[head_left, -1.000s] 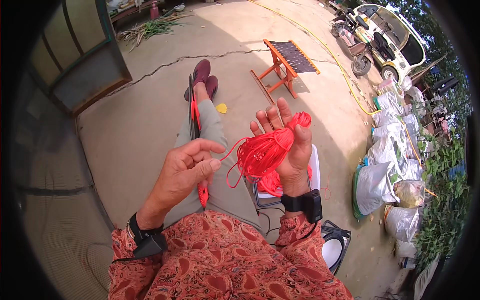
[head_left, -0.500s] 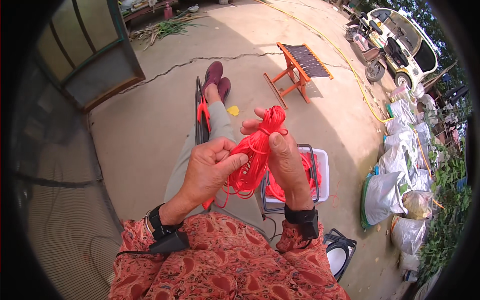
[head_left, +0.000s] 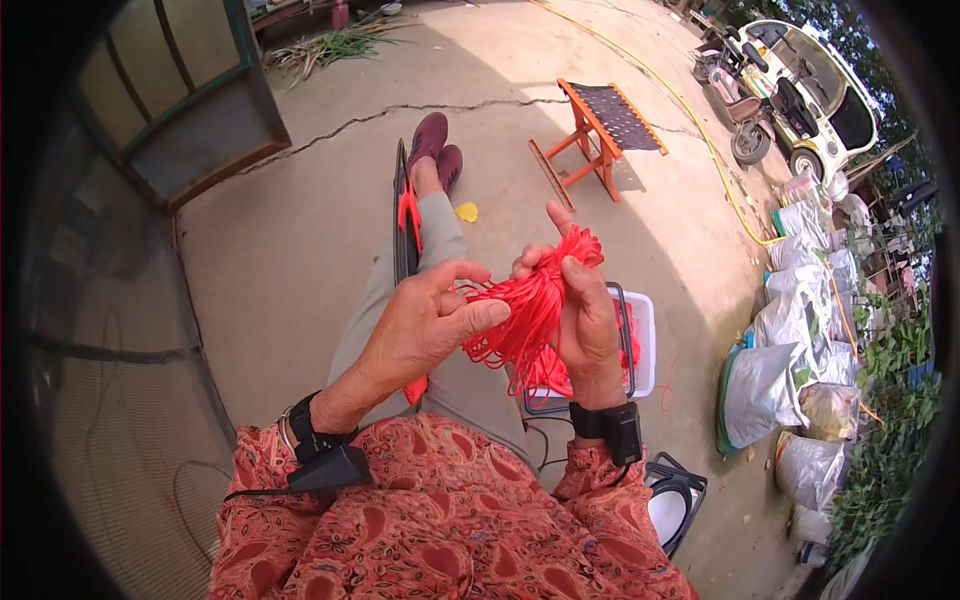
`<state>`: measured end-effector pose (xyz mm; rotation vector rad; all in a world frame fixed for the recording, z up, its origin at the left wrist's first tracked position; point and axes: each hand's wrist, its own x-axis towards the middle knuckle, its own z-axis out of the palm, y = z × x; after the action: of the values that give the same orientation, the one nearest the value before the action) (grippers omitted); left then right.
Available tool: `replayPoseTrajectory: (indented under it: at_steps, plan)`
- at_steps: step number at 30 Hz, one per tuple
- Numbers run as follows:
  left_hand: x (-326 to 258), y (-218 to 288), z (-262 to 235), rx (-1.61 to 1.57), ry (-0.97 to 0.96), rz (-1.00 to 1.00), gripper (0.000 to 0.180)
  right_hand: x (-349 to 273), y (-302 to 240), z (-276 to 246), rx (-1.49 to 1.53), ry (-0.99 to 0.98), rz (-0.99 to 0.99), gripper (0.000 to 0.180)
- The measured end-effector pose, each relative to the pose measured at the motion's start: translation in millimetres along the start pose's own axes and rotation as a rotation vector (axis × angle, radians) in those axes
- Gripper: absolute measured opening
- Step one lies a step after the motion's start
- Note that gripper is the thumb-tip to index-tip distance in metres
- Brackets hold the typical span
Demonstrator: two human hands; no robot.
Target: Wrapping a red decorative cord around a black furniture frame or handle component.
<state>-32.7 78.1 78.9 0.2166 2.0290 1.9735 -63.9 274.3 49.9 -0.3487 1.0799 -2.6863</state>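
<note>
A bundle of thin red cord is held up over my lap, gathered tight near its top, with loose loops fanning out below and to the left. My right hand grips the gathered neck between thumb and fingers, its index finger pointing up. At the bundle's left side, my left hand has its thumb and fingers closed on some of the strands. Behind my right hand, a white plastic bin holds more red cord, partly hidden by the hand and a dark metal frame.
Along my leg stands a black bar with red pieces on it. An orange folding stool with a dark woven seat stands ahead. White sacks line the right side, near a yellow hose. A screen door is at left.
The red cord bundle has tilted and its loops have spread out more. My right hand has shifted slightly down and right, its index finger now raised. My left hand has moved slightly right.
</note>
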Motion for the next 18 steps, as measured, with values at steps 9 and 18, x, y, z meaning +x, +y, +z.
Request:
replayPoseTrajectory:
  at_steps: [9,18]
  plan:
    - [-3,-17,6,-0.241,-0.07,-0.053,0.019,-9,14,16,-0.022,-0.012,0.042,0.073]
    - [-7,-5,7,-0.394,0.025,-0.132,0.021,-28,11,5,-0.065,0.264,0.137,0.046]
